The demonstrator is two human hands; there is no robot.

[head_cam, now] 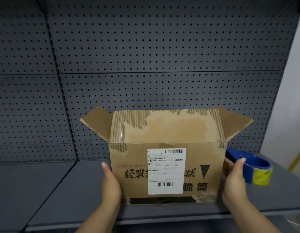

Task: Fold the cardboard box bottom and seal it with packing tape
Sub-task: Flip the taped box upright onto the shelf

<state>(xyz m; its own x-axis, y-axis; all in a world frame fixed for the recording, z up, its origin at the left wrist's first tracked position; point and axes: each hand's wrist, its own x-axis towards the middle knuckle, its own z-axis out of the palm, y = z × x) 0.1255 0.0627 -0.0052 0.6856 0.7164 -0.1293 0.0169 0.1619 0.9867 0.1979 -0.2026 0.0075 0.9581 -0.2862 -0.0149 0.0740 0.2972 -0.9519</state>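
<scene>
A worn brown cardboard box (166, 132) stands on the grey shelf, its printed text upside down and a white shipping label on the near face. Its near top flap stands up, and the two side flaps splay outwards. My left hand (110, 180) presses flat against the box's left side. My right hand (233, 180) grips the right side, thumb on the near edge. A blue tape dispenser (251, 163) with a yellowish tape roll lies on the shelf just right of the box, behind my right hand.
The grey metal shelf (53, 190) runs left and right, with its front edge close to me. A grey pegboard back panel (145, 56) rises right behind the box. A pale wall stands at the far right.
</scene>
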